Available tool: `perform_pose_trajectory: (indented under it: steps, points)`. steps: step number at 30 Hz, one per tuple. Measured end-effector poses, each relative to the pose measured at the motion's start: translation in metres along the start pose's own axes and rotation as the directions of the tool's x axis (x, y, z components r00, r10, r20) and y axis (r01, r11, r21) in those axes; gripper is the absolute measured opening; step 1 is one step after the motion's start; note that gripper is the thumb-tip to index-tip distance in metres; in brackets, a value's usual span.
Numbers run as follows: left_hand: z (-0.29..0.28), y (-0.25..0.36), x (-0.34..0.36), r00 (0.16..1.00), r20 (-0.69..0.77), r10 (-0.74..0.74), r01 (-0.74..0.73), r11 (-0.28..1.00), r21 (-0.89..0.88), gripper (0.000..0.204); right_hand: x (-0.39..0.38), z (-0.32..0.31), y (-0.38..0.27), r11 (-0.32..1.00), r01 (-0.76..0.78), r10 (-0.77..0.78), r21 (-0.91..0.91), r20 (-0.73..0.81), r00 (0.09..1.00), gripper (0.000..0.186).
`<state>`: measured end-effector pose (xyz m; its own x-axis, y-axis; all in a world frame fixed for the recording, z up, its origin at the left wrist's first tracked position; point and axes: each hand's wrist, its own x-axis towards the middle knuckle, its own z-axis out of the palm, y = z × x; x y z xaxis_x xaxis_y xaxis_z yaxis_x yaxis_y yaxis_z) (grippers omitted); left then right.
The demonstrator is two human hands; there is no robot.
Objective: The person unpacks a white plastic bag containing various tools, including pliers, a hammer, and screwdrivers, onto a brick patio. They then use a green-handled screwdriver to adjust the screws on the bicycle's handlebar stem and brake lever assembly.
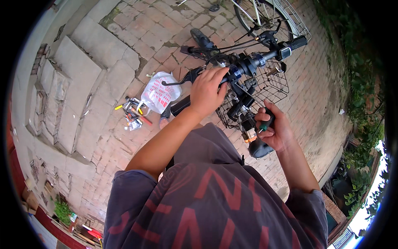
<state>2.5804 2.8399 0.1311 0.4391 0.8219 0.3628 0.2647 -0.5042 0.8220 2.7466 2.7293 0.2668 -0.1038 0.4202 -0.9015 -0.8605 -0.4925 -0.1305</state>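
Handlebar [248,65] work seems unfinished.
Right of the left grip [207,94], whose closure cannot be told, a green-handled tool [270,119] is held, unapplied, by the right grip [278,132].

Soft, even daylight here, shadows on the brick paving [159,39] only faint! Lower right, the sky [367,218] burns out white with blue fringing, and at left the concrete steps [78,83] bow inside the black fisheye border.

Outdr yd: brick pvg [313,114], concr. steps [81,68], greenery [358,58].
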Motion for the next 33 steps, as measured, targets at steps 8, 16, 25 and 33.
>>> perform_pose_trajectory:
  steps: [8,16,25,33]
  points:
    - [-0.001,-0.003,0.001,1.0,0.011,-0.011,0.011,1.0,-0.02,0.042,0.005,-0.008,0.016,0.001,0.306,-0.65,-0.952,0.232,0.724,0.029]
    - [0.001,-0.005,-0.007,0.983,0.012,-0.182,0.182,0.975,-0.13,0.042,0.009,-0.005,0.046,-0.473,0.122,-0.681,-0.873,0.45,0.578,0.019]
    - [0.001,-0.008,-0.009,0.994,0.003,-0.108,0.108,0.991,-0.077,0.041,0.014,0.002,0.052,0.578,0.345,-0.573,-0.739,-0.066,0.817,0.034]
    - [-0.002,-0.006,-0.008,0.998,0.034,-0.052,0.052,0.998,-0.018,0.041,0.018,0.0,0.061,0.956,0.283,-0.288,0.081,0.053,0.956,0.025]
